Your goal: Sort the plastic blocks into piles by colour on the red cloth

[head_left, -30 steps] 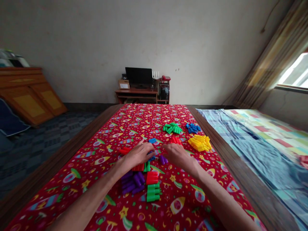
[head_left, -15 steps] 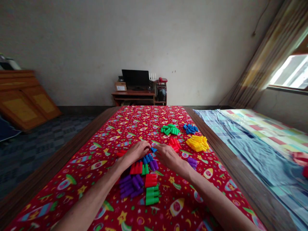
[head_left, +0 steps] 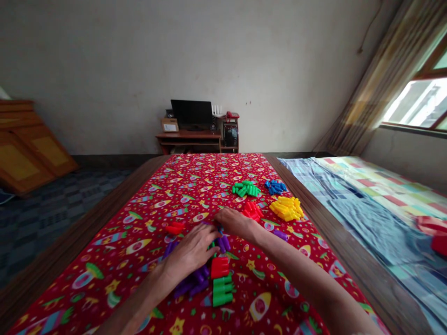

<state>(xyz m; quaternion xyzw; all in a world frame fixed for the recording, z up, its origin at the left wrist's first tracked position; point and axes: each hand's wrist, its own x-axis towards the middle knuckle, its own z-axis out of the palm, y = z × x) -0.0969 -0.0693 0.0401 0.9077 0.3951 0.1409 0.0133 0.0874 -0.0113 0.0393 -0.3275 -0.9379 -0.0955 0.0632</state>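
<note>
My left hand (head_left: 197, 245) bends over the joined plastic building blocks in the middle of the tablecloth, thumb and fingers around their left side. It covers most of the green block (head_left: 213, 245). My right hand (head_left: 233, 220) meets it from the far side, fingers curled down on a blue block (head_left: 220, 230) that shows only in part. Just below lie purple blocks (head_left: 222, 244), a red block (head_left: 220, 268) and a green block (head_left: 222, 291) in a row. A purple heap (head_left: 193, 281) is partly hidden under my left forearm.
Sorted heaps of green blocks (head_left: 246, 188), blue blocks (head_left: 275, 187), red blocks (head_left: 252, 211) and yellow blocks (head_left: 287, 208) lie to the right. Purple blocks (head_left: 280, 235) rest beside my right forearm. Red blocks (head_left: 175, 227) lie left of my hands. A bed (head_left: 366, 209) adjoins the table.
My left hand has come down toward me onto the joined blocks, covering them. My right hand has shifted left beside it, its fingers now over the blue block. The view has turned slightly right.
</note>
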